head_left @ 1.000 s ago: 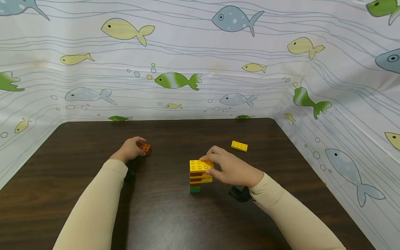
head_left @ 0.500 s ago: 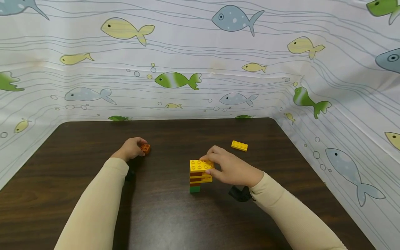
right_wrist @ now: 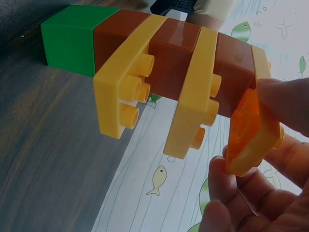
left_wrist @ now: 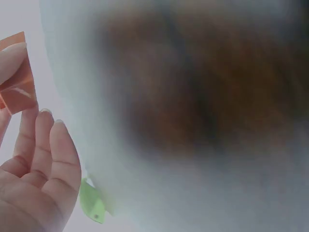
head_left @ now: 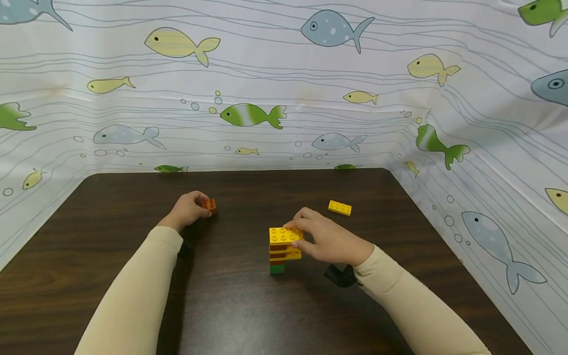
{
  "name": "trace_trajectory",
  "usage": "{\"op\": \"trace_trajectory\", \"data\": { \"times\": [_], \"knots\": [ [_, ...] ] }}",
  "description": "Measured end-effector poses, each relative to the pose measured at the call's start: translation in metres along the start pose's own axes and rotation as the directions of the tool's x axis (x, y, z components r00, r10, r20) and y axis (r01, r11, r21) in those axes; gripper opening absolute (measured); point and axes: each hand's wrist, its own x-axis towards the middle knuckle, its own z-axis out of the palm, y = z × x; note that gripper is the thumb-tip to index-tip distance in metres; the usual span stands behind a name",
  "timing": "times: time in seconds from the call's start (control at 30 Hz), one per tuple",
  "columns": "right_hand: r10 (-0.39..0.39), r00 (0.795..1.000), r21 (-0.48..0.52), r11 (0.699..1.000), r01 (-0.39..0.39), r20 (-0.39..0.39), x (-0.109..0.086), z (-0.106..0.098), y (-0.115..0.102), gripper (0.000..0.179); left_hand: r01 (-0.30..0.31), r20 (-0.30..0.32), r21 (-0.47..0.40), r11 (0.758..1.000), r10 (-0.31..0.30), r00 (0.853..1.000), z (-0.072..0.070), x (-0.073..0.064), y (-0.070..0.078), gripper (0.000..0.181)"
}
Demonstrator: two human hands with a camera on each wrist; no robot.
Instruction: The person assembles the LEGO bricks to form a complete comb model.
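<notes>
My left hand [head_left: 186, 212] pinches a small reddish-brown building brick [head_left: 212, 203] between thumb and fingers, on the left side of the table. In the left wrist view this brick [left_wrist: 24, 94] is cut off by the left edge, and the other fingers stand straight below it. A tower of bricks stands upright near the table's middle: a green brick [right_wrist: 67, 41] at the bottom, then brown bricks [right_wrist: 176, 46] alternating with thin yellow plates [right_wrist: 193, 106] that jut to one side. My right hand [head_left: 330, 239] grips the overhanging end of the top yellow plate [head_left: 278, 235].
A loose yellow plate [head_left: 339, 207] lies on the dark wooden table [head_left: 239, 305], beyond the right hand. A white fish-patterned curtain [head_left: 266, 64] borders the table at the back and sides. A black wrist device [head_left: 340, 275] hangs under the right wrist.
The left hand has shifted the small brown brick slightly away and to the right, and the brick has turned a little. The right hand and the tower have stayed in place.
</notes>
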Motion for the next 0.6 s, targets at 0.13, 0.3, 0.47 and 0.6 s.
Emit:
{"op": "trace_trajectory", "data": {
  "times": [0.13,0.3,0.47,0.6],
  "knots": [
    [-0.008,1.000,0.014,1.000,0.008,-0.002,0.000,0.000,0.000,0.036,-0.041,-0.020,-0.012,0.999,0.041,0.999,0.002,-0.001,0.006,0.043],
    [-0.001,1.000,0.025,1.000,0.001,0.001,0.000,0.001,0.000,0.036,-0.066,-0.030,-0.047,0.997,0.065,0.997,0.003,-0.007,0.023,0.043],
    [0.004,1.000,0.024,1.000,-0.004,0.000,0.000,0.002,0.001,0.036,-0.101,-0.029,-0.067,0.993,0.099,0.995,0.005,-0.017,0.039,0.045],
    [0.009,1.000,0.024,1.000,-0.009,-0.001,0.001,0.001,0.002,0.036,-0.158,-0.031,-0.063,0.985,0.156,0.987,0.007,-0.024,0.050,0.044]
  ]
}}
